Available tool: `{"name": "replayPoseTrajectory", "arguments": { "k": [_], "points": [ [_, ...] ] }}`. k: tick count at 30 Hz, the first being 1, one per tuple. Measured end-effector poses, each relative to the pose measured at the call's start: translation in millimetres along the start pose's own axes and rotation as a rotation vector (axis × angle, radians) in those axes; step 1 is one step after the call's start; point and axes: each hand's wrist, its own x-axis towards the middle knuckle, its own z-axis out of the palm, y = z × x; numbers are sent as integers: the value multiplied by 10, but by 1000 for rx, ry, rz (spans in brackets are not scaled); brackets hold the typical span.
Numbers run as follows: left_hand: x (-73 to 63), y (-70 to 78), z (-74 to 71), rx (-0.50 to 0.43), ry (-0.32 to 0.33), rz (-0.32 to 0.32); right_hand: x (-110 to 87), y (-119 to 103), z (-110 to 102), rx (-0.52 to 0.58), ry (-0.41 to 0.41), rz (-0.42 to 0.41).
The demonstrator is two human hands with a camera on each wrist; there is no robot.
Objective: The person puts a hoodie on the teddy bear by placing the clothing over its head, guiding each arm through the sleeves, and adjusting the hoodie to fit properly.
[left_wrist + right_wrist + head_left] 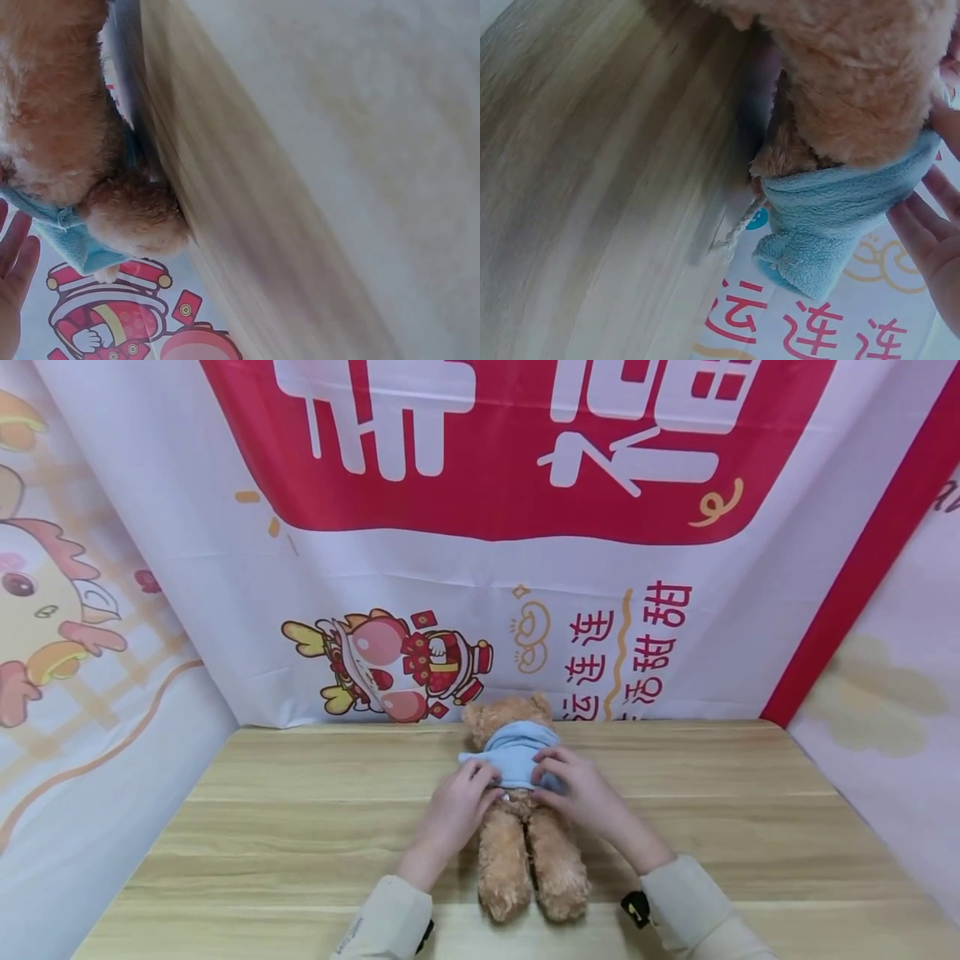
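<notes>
A brown plush teddy bear (510, 860) lies on the wooden table, head toward the back wall and legs toward me. It wears a light blue hooded top (513, 756), whose hem sits at the bear's hips. My left hand (459, 797) pinches the hem on the left side, beside a small white patch that looks like a tag. On the other side my right hand (581, 785) grips the hem between thumb and curled fingers. A pale twisted cord (739, 225) hangs from the top in the right wrist view. The bear's face is hidden.
The wooden table (300, 827) ends at a white and red printed cloth (495, 560) behind the bear's head. More printed cloth (97, 718) hangs on the left, with another sheet (885, 710) on the right.
</notes>
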Motion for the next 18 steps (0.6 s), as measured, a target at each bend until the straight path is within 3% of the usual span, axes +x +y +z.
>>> {"name": "replayPoseTrajectory", "arguments": {
  "k": [3,9,12,15,18],
  "points": [
    [5,13,4,-9,-1,-6,-15,-20,-2,-26,-24,7],
    [-1,17,-10,-30,-57,2,-42,-48,-49,149,-163,112],
    [-7,10,-13,-18,-77,2,-31,-48,-68,171,-203,130],
    [-14,-3,-14,-4,-91,-3,37,-25,-69,170,-163,146],
    [-18,-18,-15,-15,-102,12,173,26,-54,174,-52,168]
  ]
}}
